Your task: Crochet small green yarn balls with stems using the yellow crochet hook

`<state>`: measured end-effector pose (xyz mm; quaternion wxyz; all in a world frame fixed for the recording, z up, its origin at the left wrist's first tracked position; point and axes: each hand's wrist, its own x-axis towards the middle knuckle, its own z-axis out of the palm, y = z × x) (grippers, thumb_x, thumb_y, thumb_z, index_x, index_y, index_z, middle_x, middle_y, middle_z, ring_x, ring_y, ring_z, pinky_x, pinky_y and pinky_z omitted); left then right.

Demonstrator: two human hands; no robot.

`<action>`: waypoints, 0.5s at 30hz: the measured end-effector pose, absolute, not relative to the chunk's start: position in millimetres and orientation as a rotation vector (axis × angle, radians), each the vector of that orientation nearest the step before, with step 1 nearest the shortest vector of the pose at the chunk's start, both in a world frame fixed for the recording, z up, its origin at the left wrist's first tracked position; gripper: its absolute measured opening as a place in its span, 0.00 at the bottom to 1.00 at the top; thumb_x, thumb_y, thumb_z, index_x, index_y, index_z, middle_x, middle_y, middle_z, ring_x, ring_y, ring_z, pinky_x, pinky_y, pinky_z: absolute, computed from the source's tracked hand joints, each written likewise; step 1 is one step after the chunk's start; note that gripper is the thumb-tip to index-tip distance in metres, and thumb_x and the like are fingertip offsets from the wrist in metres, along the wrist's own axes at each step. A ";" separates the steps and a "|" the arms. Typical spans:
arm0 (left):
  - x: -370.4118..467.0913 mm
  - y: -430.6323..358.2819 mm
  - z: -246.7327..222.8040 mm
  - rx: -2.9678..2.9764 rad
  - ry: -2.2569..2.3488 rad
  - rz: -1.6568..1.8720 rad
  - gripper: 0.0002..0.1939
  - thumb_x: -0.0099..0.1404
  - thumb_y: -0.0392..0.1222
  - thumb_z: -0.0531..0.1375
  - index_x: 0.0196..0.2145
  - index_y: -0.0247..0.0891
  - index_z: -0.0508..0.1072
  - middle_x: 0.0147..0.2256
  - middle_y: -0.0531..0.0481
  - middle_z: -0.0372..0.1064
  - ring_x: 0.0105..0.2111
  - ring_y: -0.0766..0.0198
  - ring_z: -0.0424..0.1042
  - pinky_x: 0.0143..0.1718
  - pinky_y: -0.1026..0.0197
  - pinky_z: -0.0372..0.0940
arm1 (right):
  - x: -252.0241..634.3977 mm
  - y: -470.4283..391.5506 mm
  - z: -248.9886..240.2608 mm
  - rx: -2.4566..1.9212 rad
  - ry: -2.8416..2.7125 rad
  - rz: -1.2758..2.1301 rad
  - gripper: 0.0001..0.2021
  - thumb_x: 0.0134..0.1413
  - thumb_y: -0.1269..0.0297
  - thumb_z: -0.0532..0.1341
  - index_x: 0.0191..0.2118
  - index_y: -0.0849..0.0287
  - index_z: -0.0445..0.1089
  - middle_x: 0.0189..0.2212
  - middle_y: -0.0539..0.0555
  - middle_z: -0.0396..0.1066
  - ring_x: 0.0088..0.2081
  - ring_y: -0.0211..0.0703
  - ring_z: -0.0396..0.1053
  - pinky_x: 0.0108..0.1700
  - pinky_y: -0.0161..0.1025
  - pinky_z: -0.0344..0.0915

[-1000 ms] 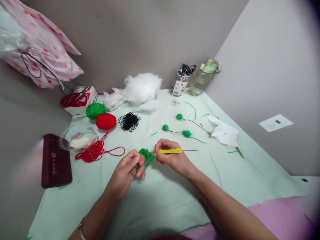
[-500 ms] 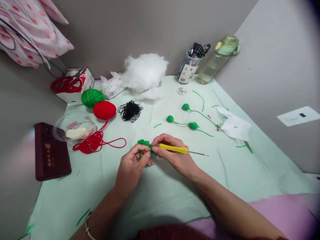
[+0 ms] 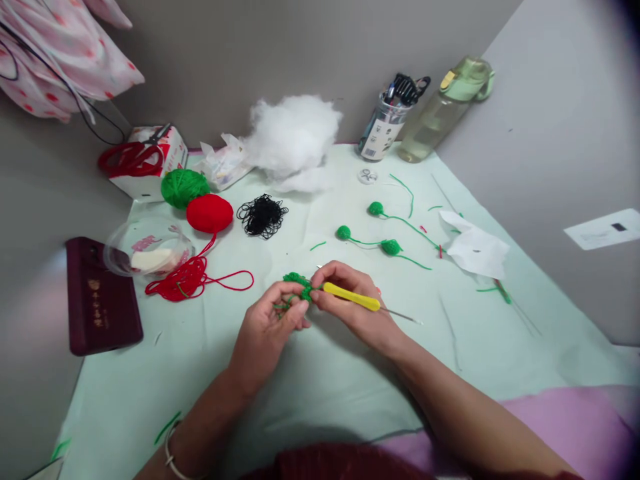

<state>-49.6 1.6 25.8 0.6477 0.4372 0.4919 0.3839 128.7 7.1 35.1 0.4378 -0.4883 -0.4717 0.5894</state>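
My left hand (image 3: 270,323) pinches a small piece of green crochet work (image 3: 296,280) between thumb and forefinger, with green yarn looped about its fingers. In my right hand (image 3: 353,300) is a crochet hook with a yellow handle (image 3: 351,296). One metal end of the hook points down to the right; the end by the green piece is partly hidden by fingers. My right fingertips touch the edge of the green piece.
Green (image 3: 185,189) and red (image 3: 210,213) yarn balls, black cord (image 3: 262,216) and white stuffing (image 3: 296,137) lie behind. Small green crocheted balls (image 3: 375,209) sit right of centre. Around the edges are a phone (image 3: 103,297), plastic tub (image 3: 150,245), red scissors (image 3: 131,159), pen holder (image 3: 384,130) and bottle (image 3: 435,120).
The yellow-handled hook has tilted, its right end now lower. Both hands stay together at the green piece, and the whole view has shifted slightly.
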 end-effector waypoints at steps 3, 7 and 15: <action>-53.5 1.3 22.1 1.313 1.199 0.884 0.03 0.66 0.41 0.66 0.34 0.41 0.77 0.30 0.53 0.71 0.29 0.64 0.71 0.35 0.61 0.64 | 129.2 2.8 35.4 -1.239 -1.323 1.388 0.05 0.61 0.63 0.67 0.38 0.56 0.71 0.27 0.46 0.67 0.28 0.35 0.61 0.31 0.35 0.57; -53.8 2.7 18.8 1.418 1.236 0.980 0.05 0.67 0.38 0.64 0.31 0.42 0.77 0.28 0.54 0.68 0.28 0.63 0.67 0.34 0.61 0.61 | 129.6 1.0 33.3 -1.230 -1.491 1.327 0.04 0.66 0.61 0.64 0.40 0.55 0.71 0.33 0.49 0.72 0.32 0.38 0.66 0.34 0.36 0.61; -55.7 4.9 18.7 1.423 1.243 0.991 0.11 0.67 0.41 0.65 0.26 0.41 0.73 0.33 0.51 0.66 0.30 0.62 0.64 0.35 0.60 0.60 | 131.7 -0.7 28.5 -1.337 -1.815 0.819 0.06 0.65 0.70 0.60 0.36 0.53 0.68 0.31 0.50 0.73 0.30 0.39 0.66 0.35 0.38 0.63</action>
